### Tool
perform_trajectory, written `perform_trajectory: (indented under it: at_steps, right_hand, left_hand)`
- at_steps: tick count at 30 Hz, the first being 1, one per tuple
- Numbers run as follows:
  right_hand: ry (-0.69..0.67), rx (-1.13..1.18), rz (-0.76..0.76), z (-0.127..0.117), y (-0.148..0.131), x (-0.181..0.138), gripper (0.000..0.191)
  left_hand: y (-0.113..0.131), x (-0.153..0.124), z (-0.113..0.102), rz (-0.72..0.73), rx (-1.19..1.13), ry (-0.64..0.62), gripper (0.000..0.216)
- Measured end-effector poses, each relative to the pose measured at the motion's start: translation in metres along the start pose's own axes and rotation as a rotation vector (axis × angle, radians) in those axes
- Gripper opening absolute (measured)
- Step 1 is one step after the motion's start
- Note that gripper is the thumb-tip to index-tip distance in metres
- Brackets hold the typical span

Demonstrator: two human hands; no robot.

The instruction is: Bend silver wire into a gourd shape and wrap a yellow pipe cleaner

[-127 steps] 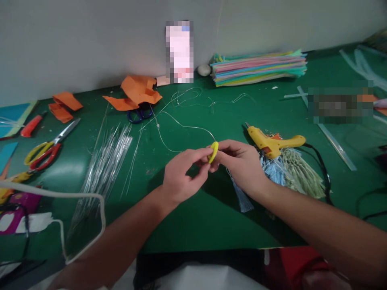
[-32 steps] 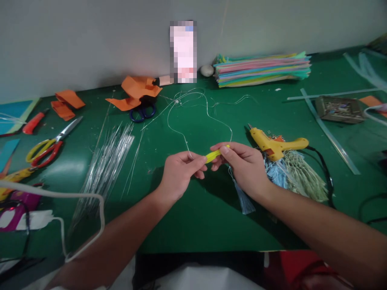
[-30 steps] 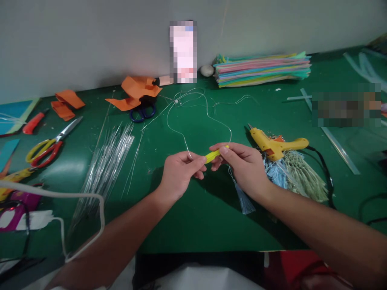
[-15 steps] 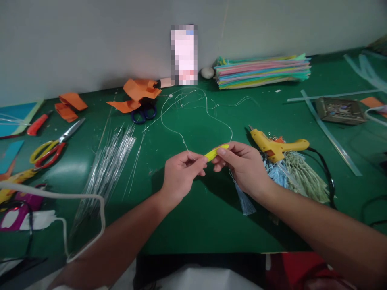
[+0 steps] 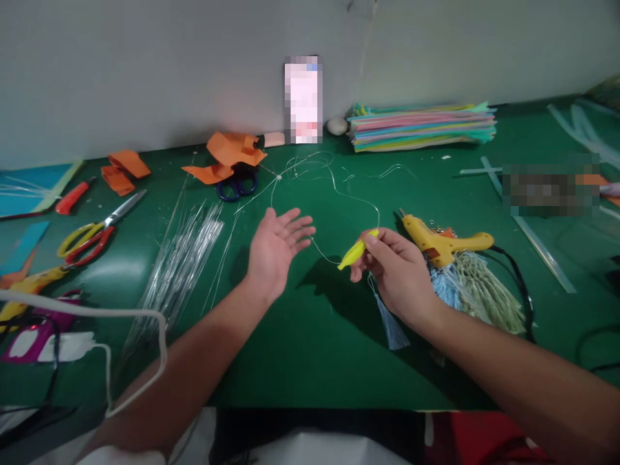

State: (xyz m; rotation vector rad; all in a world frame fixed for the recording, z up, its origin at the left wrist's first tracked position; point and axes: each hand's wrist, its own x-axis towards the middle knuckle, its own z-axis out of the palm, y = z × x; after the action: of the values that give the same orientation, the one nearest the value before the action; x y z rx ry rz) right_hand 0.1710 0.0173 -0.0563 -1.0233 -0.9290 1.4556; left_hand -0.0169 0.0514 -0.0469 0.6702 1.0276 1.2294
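Observation:
My right hand (image 5: pixel 394 274) pinches a small flattened yellow piece (image 5: pixel 356 250) above the green table (image 5: pixel 310 336). A thin clear line (image 5: pixel 339 194) runs from the yellow piece in a loop back across the table. A light blue tassel (image 5: pixel 390 323) hangs below my right hand. My left hand (image 5: pixel 278 248) hovers palm-up to the left of the yellow piece with its fingers spread and nothing in it.
A yellow glue gun (image 5: pixel 438 237) lies on a heap of tassels (image 5: pixel 477 284) at right. A bundle of clear strands (image 5: pixel 181 265), red-and-yellow scissors (image 5: pixel 90 236), blue scissors (image 5: pixel 237 186) under orange paper (image 5: pixel 232 152), and stacked coloured sheets (image 5: pixel 421 123) surround the hands.
My left hand has let go of the yellow piece and line, opened, and drawn away to the left. My right hand keeps the yellow piece. The view has tilted slightly upward.

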Motion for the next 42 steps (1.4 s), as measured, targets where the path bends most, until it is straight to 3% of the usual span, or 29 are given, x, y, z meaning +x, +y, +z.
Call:
perform_trajectory:
  at_steps: [6, 11, 17, 22, 27, 31, 35, 39, 40, 42]
  right_hand:
    - [0.101, -0.046, -0.079, -0.001, -0.002, -0.007, 0.016]
    - [0.232, -0.06, -0.186, -0.003, -0.007, -0.006, 0.018]
    - [0.389, 0.064, -0.328, -0.012, -0.025, 0.006, 0.013]
    - [0.473, 0.133, -0.403, -0.024, -0.041, 0.02, 0.012]
    - [0.374, 0.053, -0.332, -0.033, -0.044, 0.031, 0.015]
    - [0.188, -0.103, -0.156, -0.032, -0.036, 0.032, 0.018]
    - [-0.06, -0.355, 0.077, -0.026, -0.019, 0.031, 0.026]
    - [-0.159, -0.683, 0.163, -0.019, -0.007, 0.033, 0.033]
    - [-0.161, -0.774, 0.151, -0.017, -0.005, 0.034, 0.034]
    - [-0.147, -0.969, 0.104, -0.013, -0.005, 0.035, 0.034]
  left_hand:
    - [0.024, 0.078, -0.026, -0.042, -0.085, 0.112, 0.035]
    - [0.036, 0.115, -0.021, 0.007, -0.062, 0.049, 0.014]
    - [0.061, 0.105, 0.011, 0.042, -0.202, -0.067, 0.013]
    - [0.086, 0.085, 0.035, 0.146, -0.129, -0.103, 0.012]
    - [0.107, 0.061, 0.042, 0.39, -0.01, -0.05, 0.016]
    - [0.111, 0.04, 0.014, 0.501, 0.119, 0.119, 0.016]
    - [0.093, 0.016, -0.044, 0.48, 0.314, 0.293, 0.018]
    - [0.082, -0.007, -0.1, 0.221, 0.658, 0.378, 0.021]
    - [0.084, -0.012, -0.108, 0.177, 0.717, 0.395, 0.022]
    - [0.089, -0.021, -0.113, 0.09, 1.079, 0.447, 0.027]
